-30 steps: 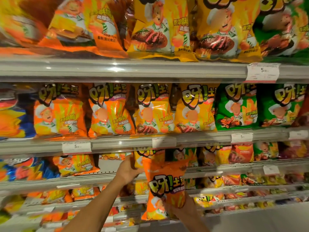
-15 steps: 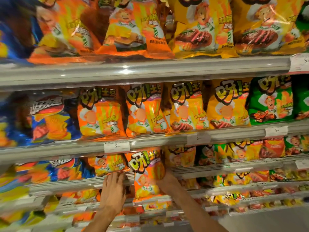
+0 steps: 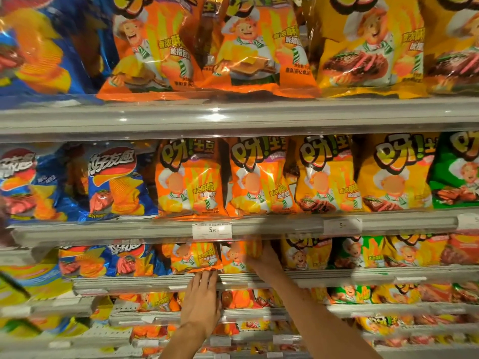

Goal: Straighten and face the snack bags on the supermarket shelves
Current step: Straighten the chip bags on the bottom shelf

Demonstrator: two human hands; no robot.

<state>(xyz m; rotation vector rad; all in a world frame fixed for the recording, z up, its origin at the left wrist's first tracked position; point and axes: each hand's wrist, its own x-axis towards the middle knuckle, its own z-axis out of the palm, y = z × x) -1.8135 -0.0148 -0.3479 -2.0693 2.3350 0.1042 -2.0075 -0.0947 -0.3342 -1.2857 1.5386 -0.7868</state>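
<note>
Left hand (image 3: 201, 299) lies flat, fingers straight, fingertips on the front lip of the grey metal shelf (image 3: 337, 277), just below the bottom edge of a glossy orange snack bag with a cartoon chef (image 3: 193, 256). Right hand (image 3: 261, 257) reaches in just right of it, under the white price tag (image 3: 212, 230) on the shelf rail above, and its fingers curl round the right edge of a second glossy orange chef-print snack bag (image 3: 237, 256), which stands upright on the shelf, touching the first bag. Left of both hands, blue ridged-chip bags (image 3: 114, 260) on the same shelf. Right of the right hand, yellow chef-print bags (image 3: 305, 252), then green ones (image 3: 359, 251). Above the hands, a row of orange, yellow and green chef bags (image 3: 324, 174) faces forward.
</note>
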